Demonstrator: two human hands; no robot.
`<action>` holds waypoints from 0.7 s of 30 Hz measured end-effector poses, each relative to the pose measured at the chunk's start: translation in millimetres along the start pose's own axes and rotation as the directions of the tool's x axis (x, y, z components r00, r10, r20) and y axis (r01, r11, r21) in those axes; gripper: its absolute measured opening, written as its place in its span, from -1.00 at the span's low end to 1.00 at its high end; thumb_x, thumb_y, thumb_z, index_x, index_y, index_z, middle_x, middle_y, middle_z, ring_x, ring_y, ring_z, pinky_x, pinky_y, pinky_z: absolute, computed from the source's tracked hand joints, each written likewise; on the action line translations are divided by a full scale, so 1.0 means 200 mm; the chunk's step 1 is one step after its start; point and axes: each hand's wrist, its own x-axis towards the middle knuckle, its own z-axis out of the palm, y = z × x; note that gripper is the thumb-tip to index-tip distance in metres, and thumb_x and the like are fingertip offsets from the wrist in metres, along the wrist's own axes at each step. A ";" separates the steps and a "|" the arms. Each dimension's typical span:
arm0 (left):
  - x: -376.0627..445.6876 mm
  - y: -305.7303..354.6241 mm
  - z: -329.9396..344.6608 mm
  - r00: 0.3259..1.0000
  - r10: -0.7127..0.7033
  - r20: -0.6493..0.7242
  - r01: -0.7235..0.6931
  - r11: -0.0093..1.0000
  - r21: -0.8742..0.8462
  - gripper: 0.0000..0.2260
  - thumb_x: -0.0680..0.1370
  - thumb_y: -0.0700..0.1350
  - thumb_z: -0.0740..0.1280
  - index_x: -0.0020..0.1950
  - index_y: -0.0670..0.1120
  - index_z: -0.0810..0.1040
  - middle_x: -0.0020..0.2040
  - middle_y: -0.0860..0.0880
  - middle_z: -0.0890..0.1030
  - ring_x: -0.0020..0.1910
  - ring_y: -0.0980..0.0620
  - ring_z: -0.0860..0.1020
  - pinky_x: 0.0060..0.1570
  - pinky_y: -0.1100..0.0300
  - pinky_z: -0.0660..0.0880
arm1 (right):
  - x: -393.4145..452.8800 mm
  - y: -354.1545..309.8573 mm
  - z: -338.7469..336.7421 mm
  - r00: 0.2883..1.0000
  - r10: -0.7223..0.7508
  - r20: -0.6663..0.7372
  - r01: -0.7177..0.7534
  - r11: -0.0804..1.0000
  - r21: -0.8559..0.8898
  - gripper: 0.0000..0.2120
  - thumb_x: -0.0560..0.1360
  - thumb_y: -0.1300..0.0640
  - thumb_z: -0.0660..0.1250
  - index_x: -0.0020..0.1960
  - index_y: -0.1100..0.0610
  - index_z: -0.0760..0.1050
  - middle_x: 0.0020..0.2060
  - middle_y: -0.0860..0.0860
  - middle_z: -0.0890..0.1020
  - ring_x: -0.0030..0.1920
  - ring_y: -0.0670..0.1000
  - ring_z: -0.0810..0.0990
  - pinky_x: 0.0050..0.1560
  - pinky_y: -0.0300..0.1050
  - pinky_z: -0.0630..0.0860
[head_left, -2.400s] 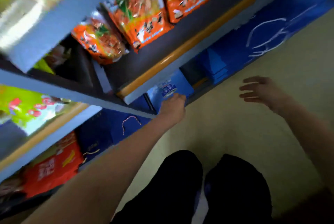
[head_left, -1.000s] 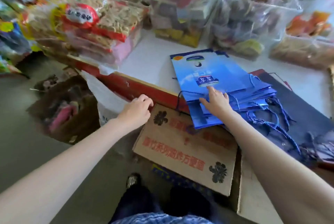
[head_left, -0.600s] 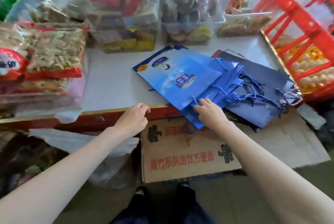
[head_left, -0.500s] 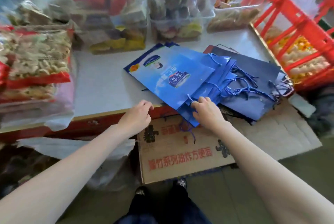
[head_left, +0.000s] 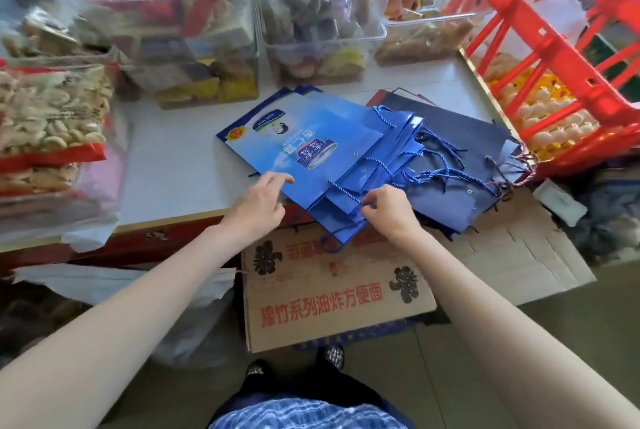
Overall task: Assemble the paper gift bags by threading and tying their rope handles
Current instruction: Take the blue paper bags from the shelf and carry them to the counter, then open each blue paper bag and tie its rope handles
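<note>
gift bags (head_left: pixel 311 148) stacked, right hand (head_left: pixel 391 210) pinching rope handle (head_left: pixel 343 191)

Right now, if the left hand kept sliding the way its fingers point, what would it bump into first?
The left hand points up and to the right, fingertips at the near edge of the top blue gift bag. That bag would probably be met first, though the height above it is unclear.

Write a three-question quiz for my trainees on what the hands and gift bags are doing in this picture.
1. True or false: the right hand pinches a blue rope handle.
2. The left hand is at: A) the top blue bag's near edge, B) the red crate, C) the cardboard box.
3. Fill in: the bag stack lies partly on the white ____.

Key: 1 true; 2 A; 3 table.
</note>
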 end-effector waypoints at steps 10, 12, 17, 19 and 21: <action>0.25 0.54 0.27 0.914 0.379 0.143 -0.400 0.900 0.173 -0.50 0.53 -0.34 0.16 0.45 -0.05 0.27 0.44 -0.05 0.25 0.28 -0.16 0.34 0.26 0.03 0.31 | -0.21 0.53 -0.59 0.956 0.086 -0.280 -0.119 0.988 -0.103 -0.79 0.49 0.25 0.26 0.04 0.17 0.63 -0.08 0.18 0.52 0.01 0.21 0.52 -0.07 -0.05 0.41; 0.31 0.63 0.31 0.871 0.448 0.200 -0.483 0.854 0.191 -0.46 0.52 -0.38 0.13 0.47 -0.03 0.22 0.49 -0.02 0.19 0.28 -0.15 0.32 0.30 0.05 0.26 | -0.26 0.57 -0.61 0.925 0.120 -0.361 -0.156 0.985 -0.071 -0.78 0.50 0.23 0.24 0.06 0.15 0.62 -0.06 0.17 0.58 0.03 0.22 0.53 -0.06 -0.03 0.43; 0.45 0.80 0.39 0.765 0.531 0.365 -0.639 0.698 0.323 -0.34 0.50 -0.39 0.11 0.51 0.10 0.08 0.55 0.09 -0.05 0.40 -0.16 0.14 0.29 -0.02 0.34 | -0.40 0.59 -0.62 0.828 0.208 -0.521 -0.219 0.975 0.041 -0.78 0.47 0.19 0.25 0.06 0.12 0.60 -0.16 0.22 0.65 -0.08 0.25 0.58 -0.07 0.02 0.49; 0.51 0.82 0.43 0.757 0.515 0.401 -0.653 0.600 0.463 -0.35 0.53 -0.32 0.15 0.51 0.14 0.04 0.55 0.05 -0.14 0.45 -0.17 0.04 0.23 -0.01 0.39 | -0.44 0.60 -0.66 0.780 0.242 -0.577 -0.226 0.969 0.101 -0.81 0.45 0.21 0.28 0.00 0.15 0.62 -0.22 0.18 0.65 -0.14 0.21 0.60 -0.08 0.02 0.51; 0.56 0.87 0.44 0.772 0.485 0.411 -0.636 0.582 0.507 -0.44 0.55 -0.27 0.16 0.48 0.12 0.11 0.55 0.00 -0.14 0.47 -0.17 0.00 0.20 -0.03 0.37 | -0.45 0.59 -0.73 0.745 0.301 -0.596 -0.197 0.952 0.235 -0.86 0.41 0.26 0.32 -0.11 0.14 0.64 -0.30 0.09 0.64 -0.23 0.08 0.60 -0.12 -0.05 0.52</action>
